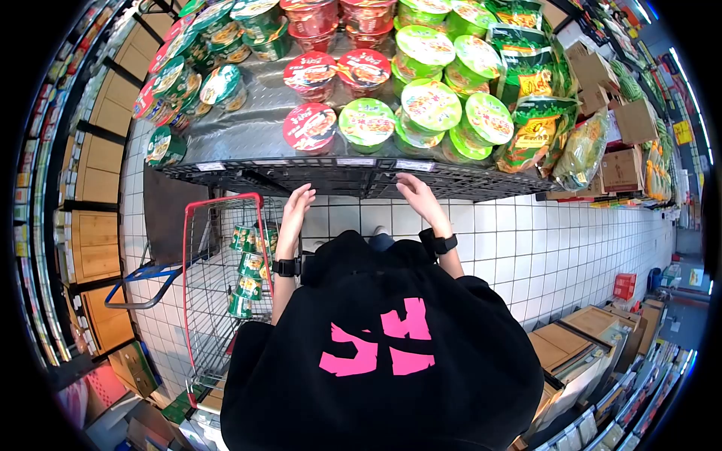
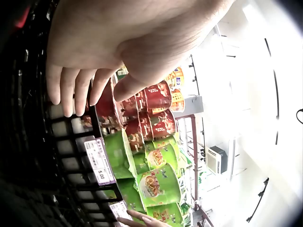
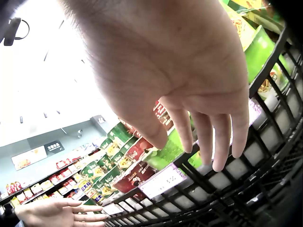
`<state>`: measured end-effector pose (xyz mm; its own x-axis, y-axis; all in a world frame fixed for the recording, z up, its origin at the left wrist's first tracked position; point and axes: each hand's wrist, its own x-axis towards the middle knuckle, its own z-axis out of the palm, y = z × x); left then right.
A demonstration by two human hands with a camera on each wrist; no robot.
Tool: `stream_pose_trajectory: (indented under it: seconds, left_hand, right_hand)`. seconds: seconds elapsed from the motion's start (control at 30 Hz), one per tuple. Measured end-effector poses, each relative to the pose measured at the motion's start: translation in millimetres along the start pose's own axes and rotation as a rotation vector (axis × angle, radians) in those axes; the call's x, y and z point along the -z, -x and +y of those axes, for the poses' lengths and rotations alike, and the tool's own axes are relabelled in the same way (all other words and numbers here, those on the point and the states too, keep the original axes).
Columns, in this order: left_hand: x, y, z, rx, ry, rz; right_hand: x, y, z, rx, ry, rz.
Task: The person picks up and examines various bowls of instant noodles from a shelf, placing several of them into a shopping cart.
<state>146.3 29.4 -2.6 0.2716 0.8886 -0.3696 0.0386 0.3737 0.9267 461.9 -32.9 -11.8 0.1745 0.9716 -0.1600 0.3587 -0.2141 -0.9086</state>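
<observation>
Both hands hang in front of the black shelf edge (image 1: 301,169), holding nothing. In the head view the left hand (image 1: 298,210) is at the left with fingers loosely bent, beside the cart. To its right, the right hand (image 1: 421,201) reaches toward the shelf edge below the green-lidded cups (image 1: 430,105). Red-lidded cups (image 1: 309,128) stand on the shelf between and above the hands. The left wrist view shows the left hand (image 2: 118,52) by the black grid and price tags (image 2: 99,161). In the right wrist view the right hand (image 3: 189,80) has its fingers hanging by the grid.
A red-edged shopping cart (image 1: 185,286) with several green cups (image 1: 250,264) stands at the left on the white tiled floor (image 1: 519,233). Dark green-lidded cups (image 1: 222,86) fill the shelf's left part, green bags (image 1: 538,131) its right. Cardboard boxes (image 1: 623,169) lie beyond.
</observation>
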Motion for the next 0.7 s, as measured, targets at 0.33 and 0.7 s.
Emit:
stream_pose_trajectory:
  seconds: [0.33,0.7]
  left_hand:
    - [-92,-20,33,-0.097,-0.022,-0.119]
    - [-168,-67,55,-0.341,-0.132,-0.166]
  right_hand:
    - [71,6,23,0.031,-0.06,0.105]
    - [120,-12,3,0.11,-0.282,0.086]
